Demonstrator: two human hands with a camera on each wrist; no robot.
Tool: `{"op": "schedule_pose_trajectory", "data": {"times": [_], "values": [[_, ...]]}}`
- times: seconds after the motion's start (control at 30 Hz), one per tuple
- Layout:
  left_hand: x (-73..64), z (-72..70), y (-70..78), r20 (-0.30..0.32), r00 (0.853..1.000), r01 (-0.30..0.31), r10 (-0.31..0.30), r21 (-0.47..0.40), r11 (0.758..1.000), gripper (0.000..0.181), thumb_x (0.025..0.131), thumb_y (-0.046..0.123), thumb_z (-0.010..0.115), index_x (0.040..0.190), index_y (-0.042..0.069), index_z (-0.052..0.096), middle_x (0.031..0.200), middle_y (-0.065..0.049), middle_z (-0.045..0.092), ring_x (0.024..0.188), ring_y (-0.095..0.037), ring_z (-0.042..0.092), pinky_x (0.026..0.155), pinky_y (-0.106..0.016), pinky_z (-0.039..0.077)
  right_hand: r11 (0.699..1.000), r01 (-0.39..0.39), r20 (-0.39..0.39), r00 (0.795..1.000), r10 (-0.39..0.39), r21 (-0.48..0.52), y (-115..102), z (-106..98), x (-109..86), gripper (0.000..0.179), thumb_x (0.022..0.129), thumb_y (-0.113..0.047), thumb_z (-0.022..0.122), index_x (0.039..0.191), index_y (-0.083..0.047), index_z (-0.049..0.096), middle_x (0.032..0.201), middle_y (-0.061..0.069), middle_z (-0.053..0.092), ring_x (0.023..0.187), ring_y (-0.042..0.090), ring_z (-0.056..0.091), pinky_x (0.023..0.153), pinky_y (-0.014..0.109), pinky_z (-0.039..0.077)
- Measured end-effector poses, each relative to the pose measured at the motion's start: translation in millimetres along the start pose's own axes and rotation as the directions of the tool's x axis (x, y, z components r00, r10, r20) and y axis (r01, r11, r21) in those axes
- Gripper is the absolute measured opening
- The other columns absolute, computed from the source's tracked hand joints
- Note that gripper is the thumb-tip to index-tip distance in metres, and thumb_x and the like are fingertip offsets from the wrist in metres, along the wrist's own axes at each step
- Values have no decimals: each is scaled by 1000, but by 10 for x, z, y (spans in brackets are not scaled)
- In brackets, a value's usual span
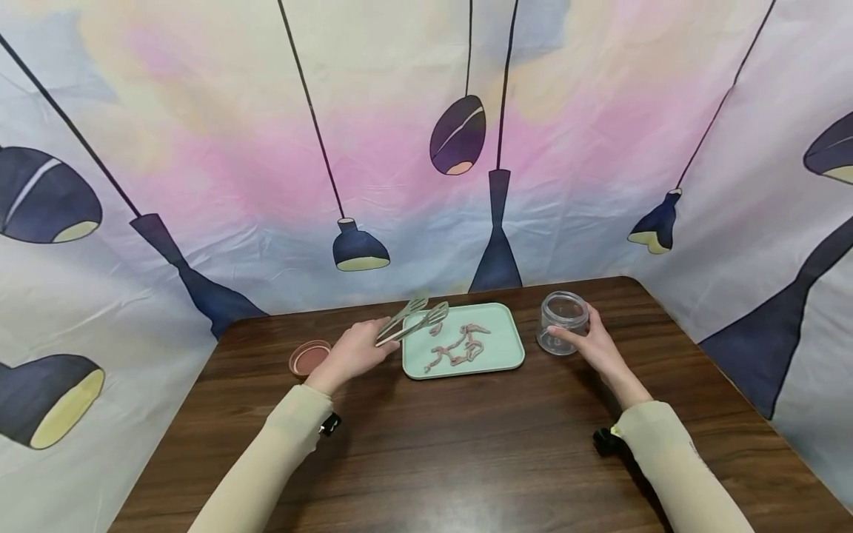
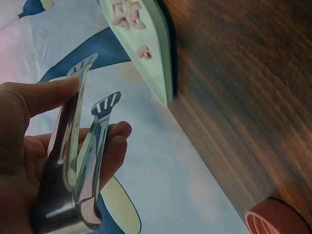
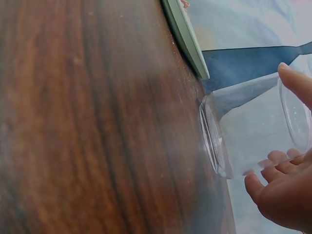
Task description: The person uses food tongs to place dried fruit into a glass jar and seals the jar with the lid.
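Note:
My left hand (image 1: pixel 355 351) grips a pair of metal tongs (image 2: pixel 59 192) with slotted ends, thumb on one arm and fingers round the other. The tong arms stand apart, pointing over the left end of a mint-green tray (image 1: pixel 504 355). On that tray lie pinkish strips that look like meat (image 1: pixel 457 360), with a small separate piece (image 2: pixel 144 52) near one end. My right hand (image 1: pixel 597 346) holds a clear, uncapped jar (image 3: pixel 251 129) upright on the table right of the tray, thumb at its rim and fingers along its side. Nothing shows inside the jar.
A reddish-brown round lid (image 1: pixel 310 358) lies on the table beside my left wrist. The dark wooden table (image 1: pixel 453 451) ends at the back against a hanging cloth (image 1: pixel 413 192) printed with lamps.

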State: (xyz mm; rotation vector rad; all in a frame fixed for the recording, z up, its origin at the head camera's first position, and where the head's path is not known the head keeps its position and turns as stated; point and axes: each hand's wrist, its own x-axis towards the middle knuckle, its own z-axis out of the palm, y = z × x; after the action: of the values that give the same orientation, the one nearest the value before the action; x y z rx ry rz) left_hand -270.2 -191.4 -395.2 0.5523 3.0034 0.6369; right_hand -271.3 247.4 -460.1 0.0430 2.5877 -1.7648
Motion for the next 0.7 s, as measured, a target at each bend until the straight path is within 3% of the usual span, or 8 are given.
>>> {"op": "schedule_pose_trajectory", "data": {"times": [0.13,0.23,0.33,0.57,0.7], "values": [[-6,65,10,26,1000,6,-6,-1,1000,57,99,25,66,146,-4,49,119,-20,68,78,-23,67,76,-44,51,1000,6,0,1000,-6,-2,20,23,3,113,92,-47,72,162,-12,-9,164,28,8,150,47,10,112,66,23],[4,132,15,32,999,9,-9,3,1000,55,99,23,66,145,-3,51,112,-17,69,68,-16,59,70,-40,48,1000,6,2,1000,-6,-6,38,4,11,113,92,-46,72,162,-12,-9,163,29,8,149,49,10,112,67,23],[9,202,15,26,1000,4,-4,13,1000,53,98,21,68,143,-3,54,116,-18,69,71,-18,62,71,-41,48,1000,4,9,1000,-4,-9,62,-3,15,111,93,-45,71,162,-12,-10,163,30,8,149,49,11,112,66,24],[26,294,14,26,999,-21,20,40,999,49,97,19,70,138,-5,57,126,-22,66,102,-34,69,85,-49,54,1000,16,4,1000,-16,4,49,14,4,110,94,-44,71,162,-14,-10,163,30,9,149,48,13,110,65,28],[41,316,20,16,1000,-16,15,54,998,47,96,18,70,136,-4,60,123,-22,67,104,-35,68,86,-51,54,1000,15,0,1000,-15,9,39,23,19,110,94,-43,71,162,-14,-10,163,30,9,149,48,13,111,65,28]]}}
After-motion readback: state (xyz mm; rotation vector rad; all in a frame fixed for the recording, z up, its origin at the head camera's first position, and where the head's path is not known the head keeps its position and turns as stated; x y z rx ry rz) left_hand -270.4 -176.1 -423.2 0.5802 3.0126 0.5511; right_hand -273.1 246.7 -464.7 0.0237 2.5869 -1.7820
